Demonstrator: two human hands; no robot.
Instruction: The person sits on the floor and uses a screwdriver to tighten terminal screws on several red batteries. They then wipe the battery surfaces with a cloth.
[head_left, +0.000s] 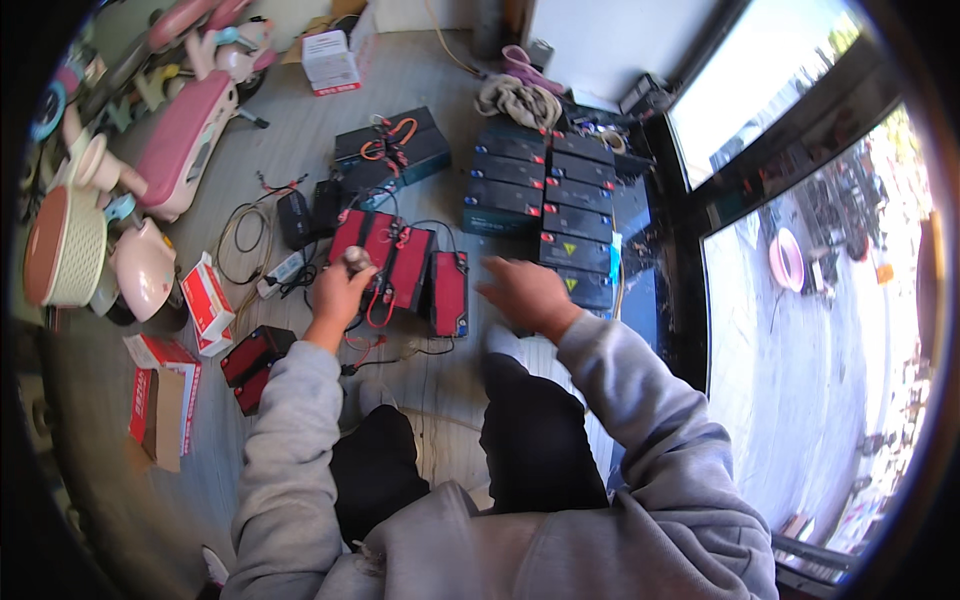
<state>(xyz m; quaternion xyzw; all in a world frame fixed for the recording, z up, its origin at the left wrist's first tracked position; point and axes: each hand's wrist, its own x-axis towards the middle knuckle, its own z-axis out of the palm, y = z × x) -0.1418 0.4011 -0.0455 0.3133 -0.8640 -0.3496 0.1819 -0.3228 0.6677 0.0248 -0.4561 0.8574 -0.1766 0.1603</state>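
My left hand (340, 290) grips a small, round, metallic-looking object (356, 258), too small to name, over red-topped batteries (410, 270) joined by red and black wires. My right hand (530, 296) is open above the floor beside a separate red-topped battery (450, 295), near rows of black batteries (503, 190). A larger black battery block (415, 135) with orange and black leads lies behind. Chargers (296, 218), a white power strip (282, 275) and tangled cables are at the left. Another red and black battery (250, 360) sits by my left forearm.
Pink children's ride-on vehicles (185, 140) crowd the left side. Red-and-white cartons (205, 310) lie open near them, with another box (330, 60) at the back beside coiled cloth or rope (515, 100). A glass door frame (775, 140) edges the right.
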